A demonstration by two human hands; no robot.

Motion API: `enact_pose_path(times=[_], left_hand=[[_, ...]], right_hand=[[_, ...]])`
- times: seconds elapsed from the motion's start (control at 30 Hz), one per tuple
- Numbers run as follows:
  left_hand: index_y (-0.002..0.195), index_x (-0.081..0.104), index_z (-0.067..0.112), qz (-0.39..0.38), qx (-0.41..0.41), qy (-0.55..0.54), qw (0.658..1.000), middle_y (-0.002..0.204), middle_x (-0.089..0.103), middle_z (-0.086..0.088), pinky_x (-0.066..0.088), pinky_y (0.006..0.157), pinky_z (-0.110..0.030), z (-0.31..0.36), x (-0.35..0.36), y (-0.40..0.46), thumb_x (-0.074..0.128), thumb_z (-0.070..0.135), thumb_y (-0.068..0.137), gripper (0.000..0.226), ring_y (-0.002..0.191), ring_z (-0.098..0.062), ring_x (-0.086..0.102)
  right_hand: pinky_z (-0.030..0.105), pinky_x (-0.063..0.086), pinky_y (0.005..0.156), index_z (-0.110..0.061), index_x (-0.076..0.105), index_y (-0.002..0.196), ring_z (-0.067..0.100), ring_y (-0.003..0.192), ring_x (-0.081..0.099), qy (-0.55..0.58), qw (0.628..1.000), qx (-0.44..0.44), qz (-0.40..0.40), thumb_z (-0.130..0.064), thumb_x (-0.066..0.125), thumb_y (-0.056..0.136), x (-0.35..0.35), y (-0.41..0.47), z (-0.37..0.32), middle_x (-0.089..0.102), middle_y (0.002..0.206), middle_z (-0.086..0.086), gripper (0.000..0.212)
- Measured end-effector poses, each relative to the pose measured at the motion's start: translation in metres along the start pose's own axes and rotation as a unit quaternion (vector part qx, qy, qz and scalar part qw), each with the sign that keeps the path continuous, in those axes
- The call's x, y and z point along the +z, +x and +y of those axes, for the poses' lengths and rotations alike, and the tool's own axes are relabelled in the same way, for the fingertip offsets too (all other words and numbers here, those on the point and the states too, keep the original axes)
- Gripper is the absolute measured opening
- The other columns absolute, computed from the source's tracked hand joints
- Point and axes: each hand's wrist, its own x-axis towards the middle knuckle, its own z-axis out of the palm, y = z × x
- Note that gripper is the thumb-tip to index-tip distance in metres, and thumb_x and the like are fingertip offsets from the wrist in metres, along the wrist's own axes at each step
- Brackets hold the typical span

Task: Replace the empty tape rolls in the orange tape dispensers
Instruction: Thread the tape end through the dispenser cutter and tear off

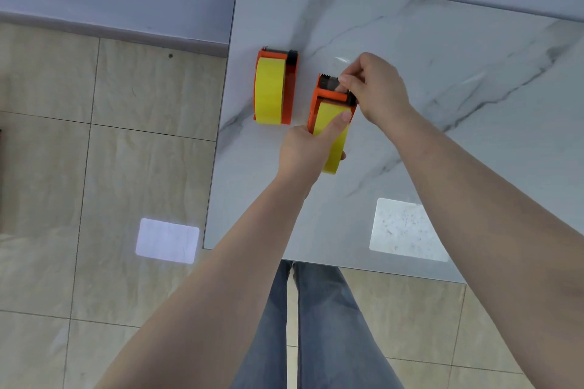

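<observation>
Tape end is pinched in the right hand [376, 88] at the cutter end of the near dispenser [328, 104], whose long axis runs away from the person on the bench [442, 73]. The left hand [311, 148] grips its yellow roll [335, 148] at the near end. A second loaded dispenser [276, 88] lies just beside it, left, untouched.

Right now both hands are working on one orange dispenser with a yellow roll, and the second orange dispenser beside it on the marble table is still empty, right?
Not quite. The second dispenser is not empty: the head view shows a yellow roll already seated in it. The rest holds: the left hand and right hand are both on the other dispenser with its yellow roll, on the marble table.
</observation>
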Motion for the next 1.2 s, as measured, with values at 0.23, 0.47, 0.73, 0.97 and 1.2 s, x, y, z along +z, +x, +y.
enact_pose_path(times=[0.23,0.47,0.73,0.97,1.2], left_hand=[[0.066,0.052,0.017,-0.031,0.002,-0.008,0.999,0.038,0.052,0.007,0.034,0.034,-0.008,0.017,0.003,-0.007,0.066,0.047,0.086,0.039,0.031,0.004,0.052],[0.088,0.067,0.013,-0.043,-0.014,-0.005,0.999,0.073,0.073,-0.005,0.061,0.07,-0.029,0.013,0.008,-0.012,0.07,0.056,0.078,0.044,0.055,-0.012,0.071],[0.095,0.068,0.007,-0.011,-0.032,0.0,0.999,0.077,0.073,-0.009,0.061,0.077,-0.041,0.009,0.008,-0.013,0.071,0.058,0.076,0.055,0.06,-0.019,0.073],[0.096,0.065,0.012,-0.011,-0.015,0.012,1.0,0.088,0.073,-0.01,0.061,0.08,-0.042,0.009,0.005,-0.014,0.07,0.059,0.076,0.051,0.066,-0.021,0.074],[0.08,0.057,0.009,-0.019,-0.011,0.029,0.999,0.046,0.061,0.009,0.048,0.05,-0.006,0.022,-0.001,-0.006,0.066,0.056,0.082,0.048,0.039,0.003,0.058]], right_hand=[[0.035,0.049,0.084,-0.023,0.053,0.091,0.01,0.085,0.066,0.016,0.998,0.044,0.037,-0.028,0.052,0.095,-0.017,0.007,0.008,0.071,0.078,-0.013,0.006],[0.03,0.046,0.066,-0.014,0.052,0.094,0.011,0.065,0.073,0.123,0.99,0.062,0.023,-0.02,0.05,0.096,-0.028,0.016,0.012,0.071,0.07,-0.007,0.006],[0.039,0.055,0.075,-0.02,0.055,0.092,0.015,0.074,0.069,0.045,0.994,0.034,0.093,-0.03,0.053,0.087,-0.015,0.002,-0.005,0.074,0.079,-0.006,0.011],[0.034,0.055,0.071,-0.019,0.058,0.089,0.008,0.061,0.066,0.075,0.992,0.021,0.104,-0.021,0.054,0.089,-0.025,0.008,-0.013,0.071,0.07,-0.007,0.004],[0.042,0.055,0.075,-0.022,0.055,0.083,0.009,0.065,0.065,0.101,0.988,-0.017,0.113,-0.021,0.055,0.085,-0.029,0.01,-0.027,0.069,0.067,-0.009,0.003]])
